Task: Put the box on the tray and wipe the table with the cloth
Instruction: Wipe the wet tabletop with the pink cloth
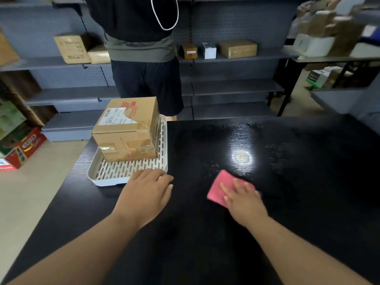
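The cardboard box (127, 130) stands on the white slotted tray (123, 171) in the left-centre of the frame. It fills the far part of the tray and leaves the near strip of slots bare. It is sealed with clear tape, and a white shipping label and red print show on its top. The tray rests on the black desk (298, 212), close to the desk's left edge.

The left hand (146, 194) lies palm down on the desk at the tray's near right corner. Its grip is loose and spread, with the fingers reaching against the rim and holding nothing. Whether they press on the rim cannot be told.

The right hand (242, 200), lower right of centre, lies flat on the pink cloth (217, 188). Its grip is spread, with straight fingers pressing the cloth onto the desk. The cloth's far left corner sticks out beyond the fingertips.

Just above the cloth, a bright patch of glare sits on the desk with faint pale smears around it.

At the top centre, beyond the desk, a person in dark shorts (148, 83) stands facing grey pegboard shelves (236, 85). The shelves hold several cardboard parcels (237, 48). Coloured cartons (22, 149) sit on the floor at the left edge of the frame.
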Tool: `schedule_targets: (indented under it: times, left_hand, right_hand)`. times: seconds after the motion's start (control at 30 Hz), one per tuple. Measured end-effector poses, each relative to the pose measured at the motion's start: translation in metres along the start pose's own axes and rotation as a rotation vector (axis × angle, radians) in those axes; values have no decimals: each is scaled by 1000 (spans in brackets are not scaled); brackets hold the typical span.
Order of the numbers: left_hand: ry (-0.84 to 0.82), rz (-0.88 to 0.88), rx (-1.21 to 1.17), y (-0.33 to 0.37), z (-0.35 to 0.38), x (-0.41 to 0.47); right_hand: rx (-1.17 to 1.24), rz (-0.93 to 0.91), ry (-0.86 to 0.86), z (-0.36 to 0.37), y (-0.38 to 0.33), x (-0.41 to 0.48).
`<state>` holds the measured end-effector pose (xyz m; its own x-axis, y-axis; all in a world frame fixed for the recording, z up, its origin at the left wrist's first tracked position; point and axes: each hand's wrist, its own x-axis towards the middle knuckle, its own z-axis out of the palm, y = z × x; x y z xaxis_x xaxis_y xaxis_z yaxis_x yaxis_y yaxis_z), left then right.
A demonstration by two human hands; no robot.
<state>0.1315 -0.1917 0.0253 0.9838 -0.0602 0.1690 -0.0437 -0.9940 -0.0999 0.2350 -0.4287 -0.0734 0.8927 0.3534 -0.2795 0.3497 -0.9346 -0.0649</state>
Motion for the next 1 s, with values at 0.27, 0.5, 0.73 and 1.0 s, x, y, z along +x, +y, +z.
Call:
schedule_targets:
  times: [0.27, 0.5, 0.73, 1.0]
  left_hand:
    - [34, 50, -38, 29, 2, 1]
    - [57, 124, -95, 82, 8, 45]
    - [45, 129, -112, 105, 21, 94]
    - [2, 48, -70, 96, 39, 155]
  right_hand:
    - [79, -197, 21, 32, -92, -82]
    - [71, 1, -5, 22, 49, -57]
    - [154, 548, -62, 2, 259, 16]
    - [195, 538, -131, -60, 219, 129]
